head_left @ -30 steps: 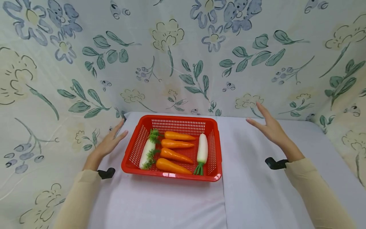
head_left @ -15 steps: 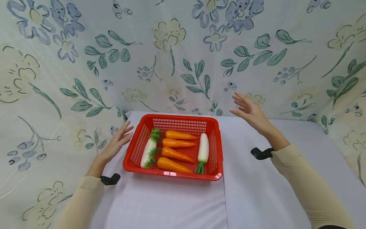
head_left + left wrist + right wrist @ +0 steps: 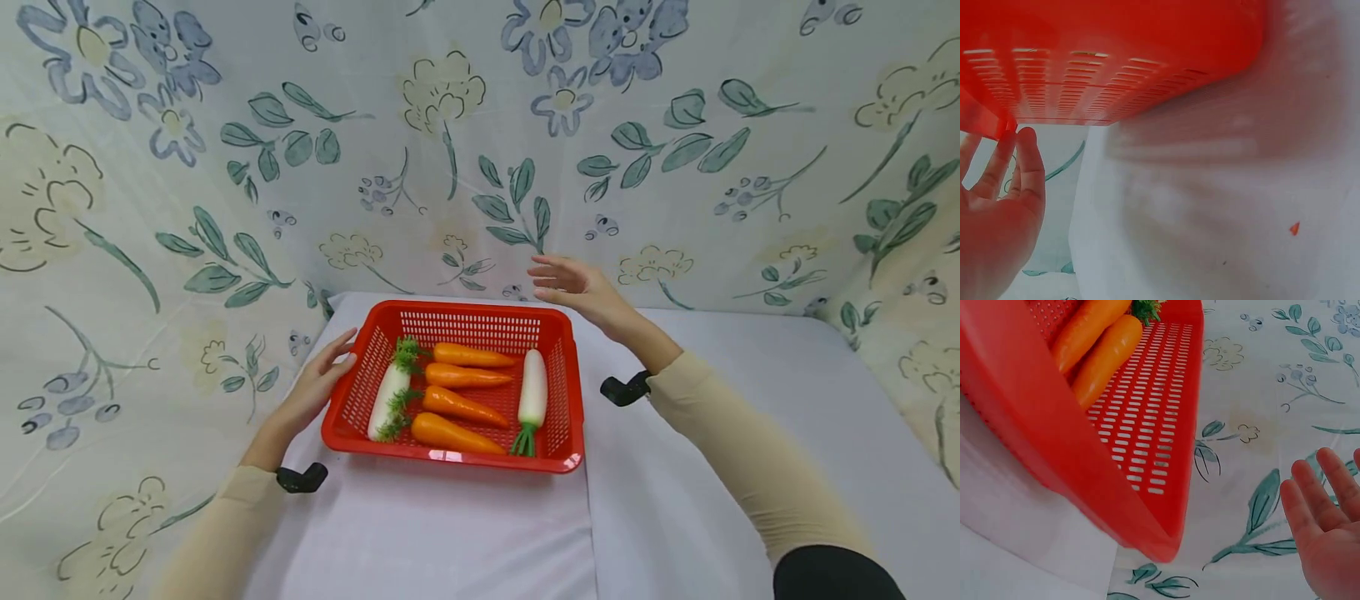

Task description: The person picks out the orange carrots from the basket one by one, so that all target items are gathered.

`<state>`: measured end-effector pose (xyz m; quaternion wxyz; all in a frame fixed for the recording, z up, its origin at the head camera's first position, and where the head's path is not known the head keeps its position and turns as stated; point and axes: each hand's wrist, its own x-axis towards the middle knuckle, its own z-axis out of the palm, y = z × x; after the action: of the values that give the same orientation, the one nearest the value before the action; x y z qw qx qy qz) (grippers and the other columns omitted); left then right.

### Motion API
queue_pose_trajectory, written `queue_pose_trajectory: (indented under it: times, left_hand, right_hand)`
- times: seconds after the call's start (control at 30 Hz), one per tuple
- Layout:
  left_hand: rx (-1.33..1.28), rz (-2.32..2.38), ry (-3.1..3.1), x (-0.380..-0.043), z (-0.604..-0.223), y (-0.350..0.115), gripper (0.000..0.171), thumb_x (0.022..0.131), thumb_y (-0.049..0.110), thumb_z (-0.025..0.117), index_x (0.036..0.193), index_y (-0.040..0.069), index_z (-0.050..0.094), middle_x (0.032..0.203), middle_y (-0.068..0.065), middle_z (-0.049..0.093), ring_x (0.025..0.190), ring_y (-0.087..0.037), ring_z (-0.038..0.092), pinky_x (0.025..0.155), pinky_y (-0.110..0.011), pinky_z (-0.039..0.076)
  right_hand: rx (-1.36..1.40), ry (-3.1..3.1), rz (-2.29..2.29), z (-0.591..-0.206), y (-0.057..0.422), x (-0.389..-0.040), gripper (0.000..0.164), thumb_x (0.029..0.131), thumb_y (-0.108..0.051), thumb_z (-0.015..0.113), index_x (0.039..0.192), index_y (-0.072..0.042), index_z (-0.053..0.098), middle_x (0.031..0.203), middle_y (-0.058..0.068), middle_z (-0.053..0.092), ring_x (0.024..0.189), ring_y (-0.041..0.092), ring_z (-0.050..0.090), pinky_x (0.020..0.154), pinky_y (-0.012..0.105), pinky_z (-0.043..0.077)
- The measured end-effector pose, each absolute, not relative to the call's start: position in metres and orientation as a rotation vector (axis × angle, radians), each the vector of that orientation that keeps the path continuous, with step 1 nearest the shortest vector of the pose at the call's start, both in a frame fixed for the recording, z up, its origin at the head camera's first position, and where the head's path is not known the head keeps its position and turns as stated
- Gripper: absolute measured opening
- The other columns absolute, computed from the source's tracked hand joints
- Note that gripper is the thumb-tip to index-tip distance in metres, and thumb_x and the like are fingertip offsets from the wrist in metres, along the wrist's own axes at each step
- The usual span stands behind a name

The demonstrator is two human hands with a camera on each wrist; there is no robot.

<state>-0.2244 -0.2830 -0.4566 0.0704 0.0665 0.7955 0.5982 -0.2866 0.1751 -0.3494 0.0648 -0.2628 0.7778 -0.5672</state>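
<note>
A red plastic basket with slotted walls stands on the white-covered table. Inside lie several orange carrots, a white radish with green stems at the right, and another white radish with feathery green leaves at the left. My left hand is at the basket's left side, fingers extended, fingertips right at the rim; the left wrist view shows them by the red wall. My right hand hovers beyond the basket's back right corner, fingers spread; in the right wrist view the palm faces up, apart from the basket.
White cloth covers the table, with a seam running toward the front. A floral curtain hangs close behind the basket and along the left. A small orange speck lies on the cloth in the left wrist view.
My right hand has swung left, from well right of the basket to its back right corner. The left hand has come in to the left rim. Basket and vegetables keep their places.
</note>
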Motion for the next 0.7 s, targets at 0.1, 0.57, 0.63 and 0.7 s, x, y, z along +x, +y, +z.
queue_pose_trajectory:
  times: [0.1,0.57,0.63,0.7]
  left_hand:
    - [0.197,1.864,2.352,-0.225,-0.46,-0.281,0.059,0.105,0.035,0.05,0.159,0.02,0.029,0.15,-0.018,0.034,0.113,-0.024,0.057,0.083,-0.027,0.057]
    - [0.179,1.985,2.292,-0.224,-0.464,-0.277,0.055,0.106,0.03,0.05,0.156,0.014,0.035,0.137,-0.015,0.039,0.095,-0.012,0.061,0.075,-0.027,0.059]
    - [0.177,1.987,2.296,-0.224,-0.464,-0.277,0.055,0.106,0.029,0.049,0.156,0.013,0.034,0.136,-0.014,0.04,0.094,-0.012,0.061,0.075,-0.027,0.059]
    - [0.166,1.992,2.297,-0.224,-0.463,-0.277,0.055,0.106,0.029,0.05,0.156,0.014,0.035,0.135,-0.013,0.041,0.094,-0.012,0.062,0.075,-0.028,0.059]
  right_hand:
    - [-0.795,2.325,-1.687,-0.355,0.159,-0.29,0.057,0.098,-0.015,0.065,0.15,-0.011,0.044,0.145,0.017,0.051,0.132,0.034,0.049,0.106,0.056,0.042]
    - [-0.805,2.244,-1.648,-0.387,0.093,-0.295,0.051,0.096,-0.006,0.066,0.144,-0.002,0.05,0.137,0.023,0.056,0.123,0.037,0.056,0.101,0.047,0.049]
    - [-0.791,2.241,-1.635,-0.393,0.085,-0.296,0.05,0.096,-0.005,0.066,0.144,-0.001,0.05,0.136,0.024,0.056,0.121,0.038,0.057,0.1,0.046,0.05]
    - [-0.761,2.24,-1.636,-0.4,0.077,-0.297,0.049,0.096,-0.005,0.066,0.142,0.0,0.052,0.135,0.024,0.057,0.119,0.037,0.058,0.099,0.044,0.051]
